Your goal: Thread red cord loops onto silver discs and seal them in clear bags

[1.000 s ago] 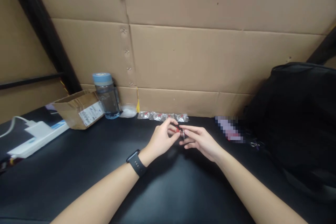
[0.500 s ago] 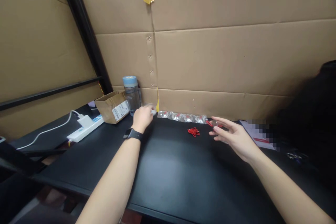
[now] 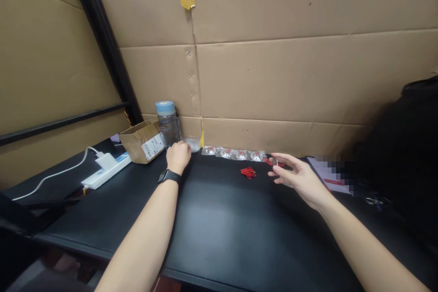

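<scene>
Ring: a small metal ring with a red thread on it sits pinched at the tips of the right hand's fingers, held just above the worktop, right of centre and near the far wall.
Right hand: the right hand is palm-left, thumb and forefinger closed on the ring, the other fingers loosely spread below it.
Red threads: a small heap of red threads lies on the worktop just left of the right hand, apart from it.
Packets: a strip of clear packets with red inside lies along the foot of the wall, just beyond the heap.
Left hand: the left hand is curled into a loose fist, knuckles up, at the far left of the worktop; whether it grips anything cannot be told. A black watch is on its wrist.
Cup: a small clear cup stands just right of the left hand, very close to it; contact cannot be told.
Bottle: a bottle with a blue lid stands upright just beyond the left hand.
Box: an open cardboard box sits beside the bottle, on its left.
Power strip: a white power strip with a plug lies further left.
Worktop: the black worktop carries it all.
Wall: a cardboard wall rises at the far edge.
Bag: a black bag fills the right side.
</scene>
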`<state>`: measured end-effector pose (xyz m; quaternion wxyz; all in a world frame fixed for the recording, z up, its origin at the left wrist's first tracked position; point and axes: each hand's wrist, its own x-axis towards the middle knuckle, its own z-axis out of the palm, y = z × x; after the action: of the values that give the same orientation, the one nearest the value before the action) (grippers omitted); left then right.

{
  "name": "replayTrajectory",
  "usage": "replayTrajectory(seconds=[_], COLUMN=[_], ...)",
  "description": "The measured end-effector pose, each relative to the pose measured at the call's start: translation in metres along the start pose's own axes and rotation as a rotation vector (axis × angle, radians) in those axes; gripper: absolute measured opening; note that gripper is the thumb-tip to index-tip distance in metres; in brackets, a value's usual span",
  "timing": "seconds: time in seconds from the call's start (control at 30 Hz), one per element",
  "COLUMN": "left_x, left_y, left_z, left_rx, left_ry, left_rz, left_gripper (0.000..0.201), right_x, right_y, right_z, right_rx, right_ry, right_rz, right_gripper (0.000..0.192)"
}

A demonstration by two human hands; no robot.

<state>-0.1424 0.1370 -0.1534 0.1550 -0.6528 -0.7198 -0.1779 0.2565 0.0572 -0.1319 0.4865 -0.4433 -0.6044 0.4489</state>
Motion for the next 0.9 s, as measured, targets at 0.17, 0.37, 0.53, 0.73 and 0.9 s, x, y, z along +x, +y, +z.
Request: replayTrajectory(seconds=[0.17, 0.37, 0.53, 0.73, 0.9], left_x=[0.004, -0.018, -0.095, -0.15, -0.139], left_y=[-0.002, 0.059, 0.159, 0.201, 0.188], left_z=[-0.019, -0.069, -0.069, -0.045, -0.056], left_rx=[0.005, -0.183, -0.34, -0.473, -0.486], left_ry=[0.157, 0.219, 0.062, -0.119, -0.275], left_rz=[-0.026, 0.295, 0.825, 1.092, 1.105], left_gripper=[0.024, 0.01, 0.009, 0.002, 0.003], right_x=[0.001, 0.005, 0.009, 0.008, 0.004], right_y=[0.0, -0.003, -0.001, -0.005, -0.009], right_z=[-0.005, -0.019, -0.034, -0.035, -0.034], right_rx=[-0.012, 0.02, 0.01, -0.025, -0.109], right_ry=[0.038, 0.107, 0.156, 0.156, 0.122], right_rz=[-0.02, -0.067, -0.106, -0.116, -0.159], right_gripper=[0.06, 0.062, 0.061, 0.058, 0.053])
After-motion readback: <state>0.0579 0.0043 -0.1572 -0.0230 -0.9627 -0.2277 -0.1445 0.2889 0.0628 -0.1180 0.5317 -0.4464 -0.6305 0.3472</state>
